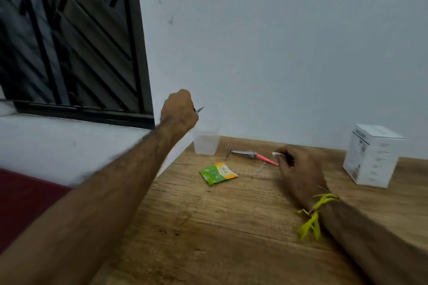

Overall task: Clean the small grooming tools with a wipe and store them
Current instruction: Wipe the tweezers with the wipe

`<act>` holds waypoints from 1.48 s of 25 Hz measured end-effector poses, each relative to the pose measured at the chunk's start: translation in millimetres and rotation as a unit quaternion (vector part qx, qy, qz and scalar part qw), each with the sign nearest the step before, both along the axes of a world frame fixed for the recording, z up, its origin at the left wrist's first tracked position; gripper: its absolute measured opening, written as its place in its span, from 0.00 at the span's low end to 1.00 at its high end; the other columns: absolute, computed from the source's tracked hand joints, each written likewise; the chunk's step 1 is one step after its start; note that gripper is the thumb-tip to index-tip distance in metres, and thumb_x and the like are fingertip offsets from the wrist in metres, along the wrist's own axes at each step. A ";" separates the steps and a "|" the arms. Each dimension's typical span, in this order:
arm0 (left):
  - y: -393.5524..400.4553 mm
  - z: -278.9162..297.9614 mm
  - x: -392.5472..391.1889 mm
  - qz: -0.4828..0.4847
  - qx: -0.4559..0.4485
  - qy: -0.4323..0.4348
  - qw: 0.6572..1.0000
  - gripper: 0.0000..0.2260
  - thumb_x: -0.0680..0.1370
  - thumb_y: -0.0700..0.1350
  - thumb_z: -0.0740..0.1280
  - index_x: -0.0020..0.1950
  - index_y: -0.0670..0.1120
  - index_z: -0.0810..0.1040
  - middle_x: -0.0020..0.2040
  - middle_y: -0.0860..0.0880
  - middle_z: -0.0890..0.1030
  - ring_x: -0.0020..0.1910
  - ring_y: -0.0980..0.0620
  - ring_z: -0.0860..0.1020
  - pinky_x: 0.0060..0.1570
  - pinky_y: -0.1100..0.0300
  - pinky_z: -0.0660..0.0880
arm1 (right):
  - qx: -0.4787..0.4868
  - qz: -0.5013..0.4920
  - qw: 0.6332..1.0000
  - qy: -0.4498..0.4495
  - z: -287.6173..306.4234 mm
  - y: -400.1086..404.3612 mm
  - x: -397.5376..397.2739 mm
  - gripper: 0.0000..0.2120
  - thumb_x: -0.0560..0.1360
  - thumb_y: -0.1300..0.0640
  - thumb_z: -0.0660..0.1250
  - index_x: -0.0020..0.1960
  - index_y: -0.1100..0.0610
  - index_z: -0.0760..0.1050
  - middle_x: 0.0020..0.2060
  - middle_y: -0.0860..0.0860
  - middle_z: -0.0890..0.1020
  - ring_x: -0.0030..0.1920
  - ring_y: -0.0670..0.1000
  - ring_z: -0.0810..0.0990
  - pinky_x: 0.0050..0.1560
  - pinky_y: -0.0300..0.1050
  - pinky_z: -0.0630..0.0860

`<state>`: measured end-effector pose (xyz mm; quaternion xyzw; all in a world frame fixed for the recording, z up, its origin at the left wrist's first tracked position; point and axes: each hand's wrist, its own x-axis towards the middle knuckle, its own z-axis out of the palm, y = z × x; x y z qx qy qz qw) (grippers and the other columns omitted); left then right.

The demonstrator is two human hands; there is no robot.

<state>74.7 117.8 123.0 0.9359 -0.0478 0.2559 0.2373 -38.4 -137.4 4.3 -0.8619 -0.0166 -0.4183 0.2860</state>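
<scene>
While my left hand [179,110] grips a slim metal tool [199,109] just above the clear cup [206,143], I should lower it tip-first inside. My right hand [298,169] pinches the wipe [276,154] beside the clippers [244,154] and pink file [267,159] on the worktop [231,227].

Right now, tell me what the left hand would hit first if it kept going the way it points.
Probably the pale wall behind the clear cup. The left hand holds a thin metal tool above the cup; depth is unclear.
</scene>
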 end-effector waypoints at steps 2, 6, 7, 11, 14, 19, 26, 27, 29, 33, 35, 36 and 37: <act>-2.2 5.3 17.8 -0.003 0.077 0.012 0.997 0.10 0.70 0.37 0.74 0.51 0.41 0.82 0.47 0.42 0.84 0.42 0.45 0.81 0.41 0.54 0.81 | 0.012 -0.001 1.000 -0.007 -0.9 1.9 3.3 0.03 0.75 0.62 0.71 0.47 0.57 0.84 0.37 0.47 0.82 0.40 0.49 0.80 0.46 0.45 0.76; -20.2 -2.2 34.1 -0.036 0.206 0.014 0.978 0.09 0.73 0.34 0.71 0.52 0.40 0.81 0.48 0.41 0.83 0.43 0.43 0.80 0.41 0.54 0.78 | 0.025 -0.015 0.999 -0.013 3.6 -1.2 6.9 0.02 0.75 0.60 0.72 0.45 0.56 0.83 0.34 0.44 0.80 0.37 0.45 0.77 0.40 0.32 0.67; -22.2 -7.7 36.8 -0.043 0.225 0.014 0.973 0.08 0.74 0.33 0.70 0.52 0.39 0.81 0.49 0.41 0.83 0.44 0.43 0.80 0.42 0.53 0.79 | 0.031 -0.012 0.999 -0.012 3.4 -1.8 8.2 0.02 0.75 0.60 0.72 0.44 0.56 0.83 0.34 0.45 0.80 0.37 0.45 0.77 0.40 0.31 0.68; -20.5 -19.4 43.1 -0.079 0.235 0.030 0.968 0.07 0.76 0.41 0.71 0.52 0.40 0.82 0.49 0.42 0.84 0.44 0.45 0.81 0.45 0.53 0.80 | 0.043 -0.008 0.999 -0.006 0.3 -3.8 12.6 0.03 0.75 0.58 0.71 0.45 0.56 0.83 0.35 0.47 0.82 0.38 0.48 0.79 0.42 0.42 0.74; -16.4 -7.3 38.7 -0.118 0.185 0.054 0.974 0.10 0.76 0.46 0.73 0.53 0.42 0.85 0.50 0.45 0.86 0.46 0.48 0.82 0.49 0.54 0.80 | 0.050 -0.007 0.999 -0.006 -0.8 -4.5 14.0 0.03 0.76 0.58 0.71 0.45 0.56 0.83 0.36 0.47 0.82 0.39 0.48 0.79 0.42 0.42 0.74; -36.5 -12.2 -12.8 -0.162 0.059 -0.121 0.978 0.08 0.78 0.48 0.71 0.52 0.46 0.85 0.49 0.50 0.86 0.47 0.51 0.82 0.54 0.54 0.79 | 0.066 -0.036 0.997 -0.030 -1.3 -9.3 10.0 0.03 0.76 0.59 0.71 0.48 0.57 0.83 0.38 0.48 0.82 0.41 0.47 0.79 0.41 0.31 0.70; -91.8 -67.4 -8.4 -0.084 0.201 0.095 0.971 0.08 0.77 0.41 0.70 0.55 0.41 0.78 0.55 0.42 0.82 0.54 0.43 0.81 0.44 0.57 0.75 | 0.070 -0.021 0.997 -0.034 -3.6 -0.7 10.5 0.03 0.76 0.59 0.70 0.48 0.57 0.83 0.39 0.50 0.84 0.42 0.50 0.81 0.46 0.50 0.81; -95.2 -68.4 -6.4 -0.067 0.225 0.101 0.967 0.10 0.77 0.40 0.69 0.58 0.41 0.77 0.57 0.42 0.81 0.55 0.43 0.81 0.43 0.56 0.74 | 0.073 -0.015 0.997 -0.038 -2.1 1.6 11.1 0.04 0.76 0.59 0.70 0.48 0.57 0.83 0.39 0.49 0.83 0.42 0.50 0.81 0.46 0.51 0.81; -101.6 -67.0 -4.9 -0.044 0.237 0.104 0.965 0.11 0.78 0.38 0.67 0.60 0.40 0.77 0.59 0.42 0.80 0.57 0.43 0.80 0.43 0.56 0.73 | 0.082 0.003 0.996 -0.041 2.1 3.3 13.3 0.04 0.76 0.58 0.69 0.47 0.57 0.83 0.38 0.49 0.83 0.42 0.50 0.81 0.46 0.52 0.80; -115.4 -68.7 -6.4 -0.025 0.186 0.122 0.975 0.11 0.78 0.35 0.64 0.60 0.38 0.76 0.60 0.40 0.80 0.60 0.42 0.79 0.45 0.56 0.73 | 0.073 0.011 0.997 -0.033 0.7 -8.8 12.5 0.04 0.77 0.58 0.68 0.47 0.57 0.82 0.39 0.49 0.83 0.42 0.50 0.81 0.46 0.52 0.80; -117.2 -71.1 -8.9 -0.019 0.173 0.132 0.976 0.12 0.79 0.35 0.64 0.61 0.38 0.76 0.61 0.40 0.79 0.61 0.42 0.79 0.48 0.56 0.74 | 0.072 0.011 0.997 -0.032 -5.3 -10.2 11.4 0.04 0.77 0.58 0.69 0.47 0.57 0.82 0.39 0.49 0.83 0.43 0.50 0.81 0.47 0.51 0.80; -116.8 -72.7 -9.7 -0.020 0.169 0.139 0.976 0.12 0.79 0.36 0.64 0.62 0.38 0.75 0.62 0.40 0.79 0.61 0.42 0.78 0.49 0.56 0.74 | 0.075 0.011 0.997 -0.031 -7.8 -9.4 11.0 0.04 0.77 0.58 0.69 0.47 0.56 0.82 0.39 0.49 0.83 0.43 0.50 0.81 0.46 0.51 0.80; -116.7 -74.4 -10.6 -0.019 0.167 0.145 0.975 0.12 0.79 0.36 0.64 0.62 0.38 0.75 0.62 0.40 0.79 0.62 0.42 0.78 0.49 0.56 0.74 | 0.081 0.010 0.996 -0.031 -9.7 -8.8 11.0 0.04 0.77 0.58 0.69 0.47 0.56 0.82 0.39 0.49 0.83 0.42 0.49 0.81 0.46 0.51 0.80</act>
